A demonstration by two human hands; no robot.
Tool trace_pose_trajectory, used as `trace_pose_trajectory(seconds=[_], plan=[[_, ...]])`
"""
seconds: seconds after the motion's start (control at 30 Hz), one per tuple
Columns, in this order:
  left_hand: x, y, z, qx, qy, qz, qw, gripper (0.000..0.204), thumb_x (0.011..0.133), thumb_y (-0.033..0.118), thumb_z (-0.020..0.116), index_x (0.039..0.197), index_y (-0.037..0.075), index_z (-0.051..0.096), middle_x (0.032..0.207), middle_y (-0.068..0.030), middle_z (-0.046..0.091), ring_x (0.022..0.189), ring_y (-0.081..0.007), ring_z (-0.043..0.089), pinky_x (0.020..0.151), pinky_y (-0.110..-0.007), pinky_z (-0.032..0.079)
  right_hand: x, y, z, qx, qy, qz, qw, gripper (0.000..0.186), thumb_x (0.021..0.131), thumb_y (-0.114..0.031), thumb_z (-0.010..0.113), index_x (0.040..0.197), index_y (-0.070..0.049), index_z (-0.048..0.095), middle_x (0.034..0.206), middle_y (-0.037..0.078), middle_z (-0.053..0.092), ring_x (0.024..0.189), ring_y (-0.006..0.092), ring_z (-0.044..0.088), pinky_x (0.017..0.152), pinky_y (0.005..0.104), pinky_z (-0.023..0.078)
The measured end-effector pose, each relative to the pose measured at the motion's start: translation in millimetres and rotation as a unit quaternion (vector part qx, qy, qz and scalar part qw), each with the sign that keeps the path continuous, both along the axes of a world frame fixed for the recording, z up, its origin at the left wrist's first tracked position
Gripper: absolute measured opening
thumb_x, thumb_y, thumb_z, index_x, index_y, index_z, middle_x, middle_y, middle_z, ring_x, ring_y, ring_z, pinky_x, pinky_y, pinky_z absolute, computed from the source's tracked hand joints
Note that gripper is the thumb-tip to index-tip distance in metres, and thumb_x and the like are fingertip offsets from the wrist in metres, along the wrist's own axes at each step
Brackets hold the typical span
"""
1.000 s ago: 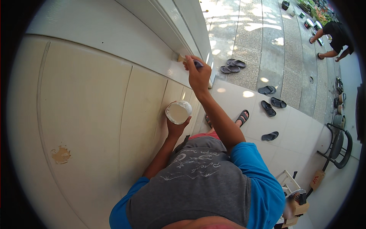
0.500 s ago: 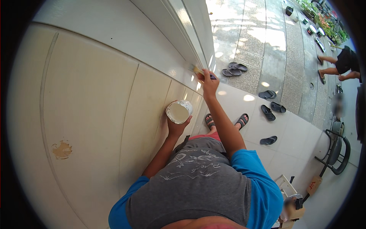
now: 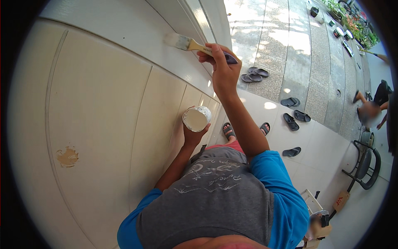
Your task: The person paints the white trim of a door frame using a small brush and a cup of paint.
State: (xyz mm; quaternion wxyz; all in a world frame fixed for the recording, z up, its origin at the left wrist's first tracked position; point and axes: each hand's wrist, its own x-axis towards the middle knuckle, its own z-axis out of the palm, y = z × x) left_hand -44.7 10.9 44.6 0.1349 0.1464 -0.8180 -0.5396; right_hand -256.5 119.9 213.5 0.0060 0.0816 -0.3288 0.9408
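My right hand (image 3: 224,74) is closed around a paintbrush (image 3: 195,45) with a pale wooden handle, purple at its end. Its whitish bristles (image 3: 177,41) lie at the white trim (image 3: 137,31) above the panels; whether they touch is hard to tell. Lower down, my left hand (image 3: 195,136) grips a white tub (image 3: 196,119), tilted so its mouth faces up at me. Pale paint shows inside, and dried smears mark its rim. Cream panels (image 3: 95,103) with vertical grooves stand beside my left arm, one bearing a tan bare patch (image 3: 67,157).
Several dark sandals (image 3: 291,122) are scattered on the tiles and paving to my right. Another person (image 3: 379,99) bends over at the far right. A black-framed chair (image 3: 365,166) stands nearer, with potted plants (image 3: 352,25) farther off.
My right hand has moved up and left with the brush, from the door-frame edge onto the wide trim. The tub is almost in place. The person at right has bent down.
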Motion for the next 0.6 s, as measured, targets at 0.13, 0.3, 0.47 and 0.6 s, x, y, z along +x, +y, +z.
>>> trace_pose_trajectory(seconds=[0.13,0.3,0.47,0.6], plan=[[2.7,2.1,8.9,0.0,0.003,0.006,1.0,0.088,0.07,0.008,0.091,0.143,0.001,0.042,0.139,-0.0149,0.053,0.128,-0.0267,0.053,0.11,-0.04,0.044,2.1,-13.3,-113.7,0.043,-0.124,0.003,0.991,0.028,0.101,-0.019,0.066,0.107,0.009,0.071,0.091,0.015,0.073,0.08,0.0224,0.075,0.074,0.0312,0.061],[-3.0,3.2,10.1,0.008,0.006,-0.019,1.0,0.088,0.07,0.007,0.09,0.143,0.0,0.042,0.139,-0.0149,0.053,0.127,-0.0266,0.054,0.11,-0.04,0.044,14.3,1.1,-288.2,0.241,-0.237,-0.067,0.939,0.027,0.098,-0.019,0.07,0.1,0.007,0.073,0.083,0.01,0.073,0.072,0.0159,0.072,0.067,0.0268,0.059],[10.2,-1.9,-1.0,0.01,-0.005,0.012,1.0,0.088,0.07,0.007,0.091,0.143,-0.001,0.043,0.141,-0.0156,0.053,0.129,-0.0267,0.054,0.11,-0.039,0.043,9.0,-19.8,-243.7,0.283,-0.198,-0.031,0.938,0.032,0.095,-0.023,0.072,0.101,0.008,0.073,0.076,0.01,0.073,0.068,0.0142,0.071,0.064,0.0264,0.056],[12.4,0.6,1.3,-0.027,0.012,0.019,0.999,0.085,0.072,0.004,0.088,0.145,-0.001,0.044,0.139,-0.0146,0.057,0.127,-0.0247,0.057,0.109,-0.039,0.046,9.6,-6.7,-102.3,0.147,-0.132,-0.009,0.98,0.032,0.1,-0.023,0.068,0.106,0.009,0.072,0.085,0.013,0.073,0.077,0.019,0.074,0.071,0.0303,0.059]])
